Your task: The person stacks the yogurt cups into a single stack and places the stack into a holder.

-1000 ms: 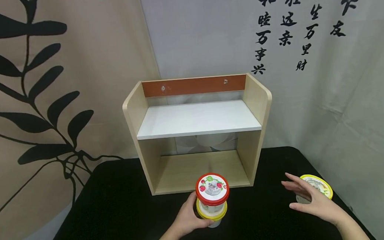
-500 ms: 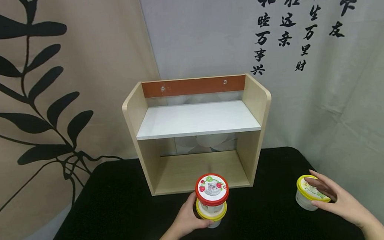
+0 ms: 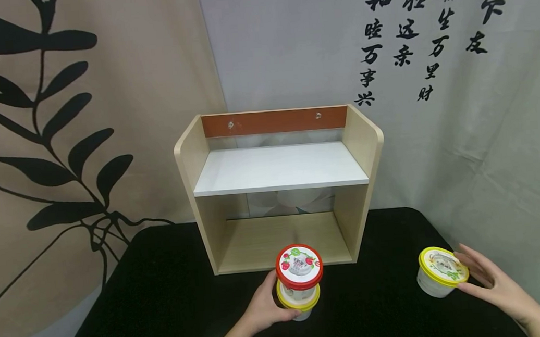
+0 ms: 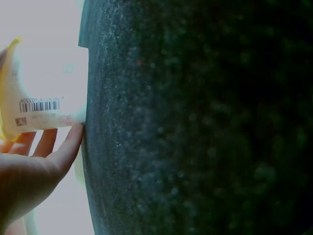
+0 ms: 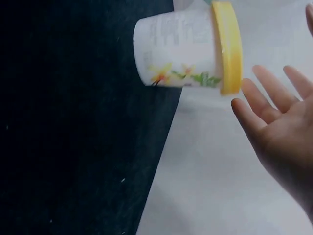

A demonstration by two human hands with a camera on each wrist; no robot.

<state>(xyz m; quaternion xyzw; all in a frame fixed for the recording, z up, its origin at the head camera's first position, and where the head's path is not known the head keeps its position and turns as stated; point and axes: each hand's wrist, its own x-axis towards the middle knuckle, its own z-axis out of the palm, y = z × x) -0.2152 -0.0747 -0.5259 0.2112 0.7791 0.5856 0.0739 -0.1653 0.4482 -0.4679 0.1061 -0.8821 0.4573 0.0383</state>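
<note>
In the head view, two small tubs are stacked in front of the shelf unit. The top tub (image 3: 299,264) has a red lid printed with strawberries, and the lower tub (image 3: 304,306) has a yellow lid. My left hand (image 3: 264,307) grips the lower tub from the left, thumb in front. The left wrist view shows a barcode on the pale side of the lower tub (image 4: 49,98). At the right stands another yellow-lidded tub (image 3: 442,271), flowers printed on its side. My right hand (image 3: 496,283) is beside its right edge, fingers spread, fingertips close to the lid.
A small wooden shelf unit (image 3: 280,183) with a white upper board stands at the back of the black table (image 3: 166,301). Fabric hangings (image 3: 461,139) with a plant print and black writing enclose the table at the back and sides.
My right hand has moved from over the right tub to its right side, uncovering the lid. The left hand and the two stacked tubs have stayed in place.
</note>
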